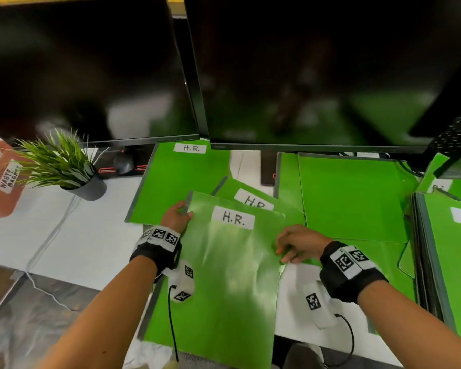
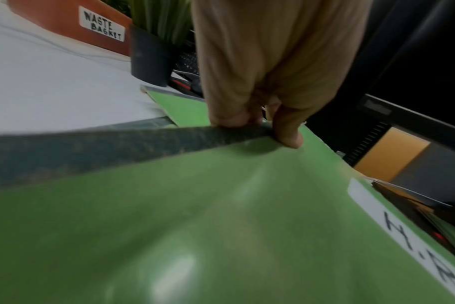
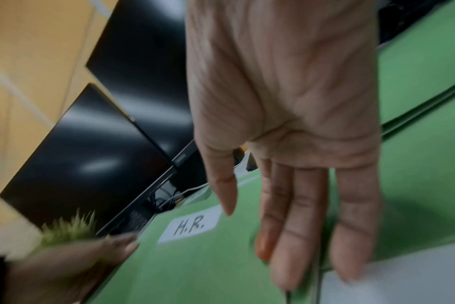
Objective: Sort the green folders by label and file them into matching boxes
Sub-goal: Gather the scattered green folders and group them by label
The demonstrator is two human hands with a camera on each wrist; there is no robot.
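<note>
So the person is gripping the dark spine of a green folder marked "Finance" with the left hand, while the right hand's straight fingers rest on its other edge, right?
Not quite: the label on the green folder reads "H.R.", as the head view shows. The rest holds: the left hand grips its dark spine, and the right hand has straight fingers at its other edge.

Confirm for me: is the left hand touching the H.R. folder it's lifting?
Touching. The left wrist view shows the left hand pinching the H.R. folder at its dark spine edge, thumb pressed on the green cover.

white desk (image 1: 64,235), green folders (image 1: 351,198), potted plant (image 1: 64,166), 2 monitors (image 1: 304,75)
</note>
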